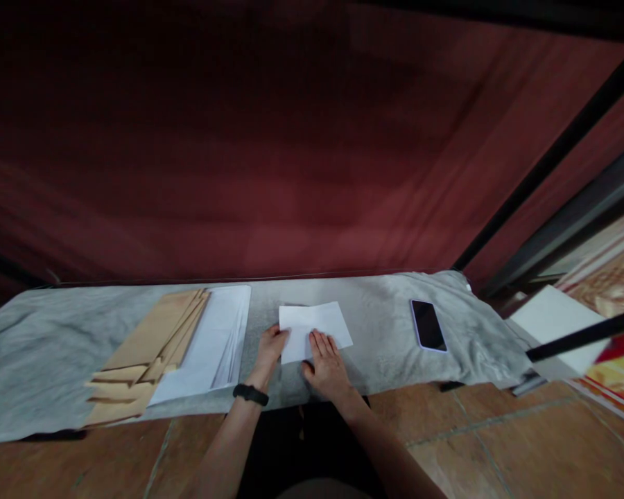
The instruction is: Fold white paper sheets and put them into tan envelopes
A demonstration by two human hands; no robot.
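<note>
A white sheet of paper point(312, 317), which looks folded, lies on the grey cloth in front of me. My left hand point(273, 346), with a black band on the wrist, pinches the sheet's left edge between thumb and fingers. Flat on the lower middle of the paper rests my right hand point(325, 364), its fingers stretched out and pointing away from me. Left of the sheet is a pile of white paper point(223, 333), partly covered by several brown envelopes point(156, 333).
A phone point(429, 326) with a light purple edge lies to the right on the grey cloth point(379, 312). Behind rises a dark red panel point(291, 173) with black bars. At the far right are a white box point(556, 326) and a red and yellow package point(618, 374). Brown tiles point(447, 436) cover the floor.
</note>
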